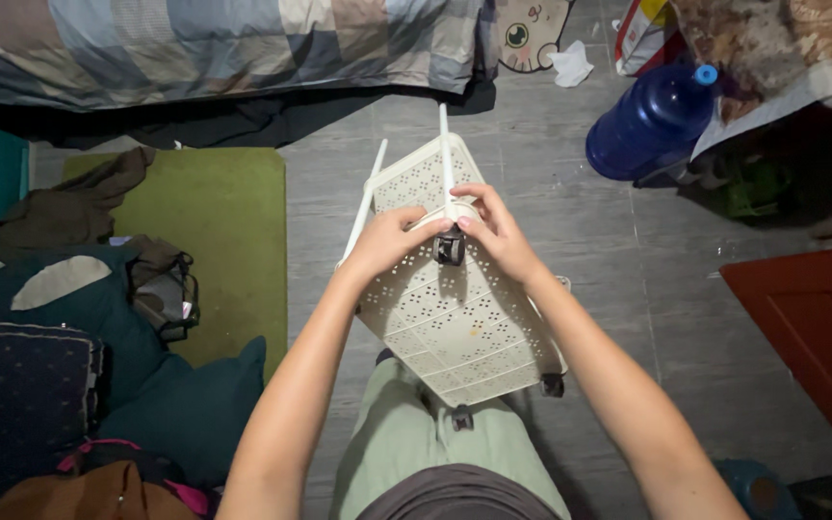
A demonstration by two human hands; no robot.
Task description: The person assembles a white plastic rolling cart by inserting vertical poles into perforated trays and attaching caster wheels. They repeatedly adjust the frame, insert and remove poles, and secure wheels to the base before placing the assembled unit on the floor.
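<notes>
Two hands, left hand (389, 239) and right hand (495, 231), fingers clamped around a black caster wheel (450, 248) on the upturned cream perforated plastic shelf tray (455, 318) resting on the lap. Other casters (553, 385) look already fitted; this one seems unfinished. Grey tile floor (618, 279), green mat (228, 231), blue water jug (649, 120), patchwork bedspread (214, 43).

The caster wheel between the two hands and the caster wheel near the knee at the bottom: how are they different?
The upper caster wheel sits between the left hand and the right hand, whose fingers touch its mount; the lower caster wheel is untouched. The upper one is at the middle of the cream perforated shelf, the lower one at its near edge above the green trousers. Both are dark and fixed to the shelf.
</notes>
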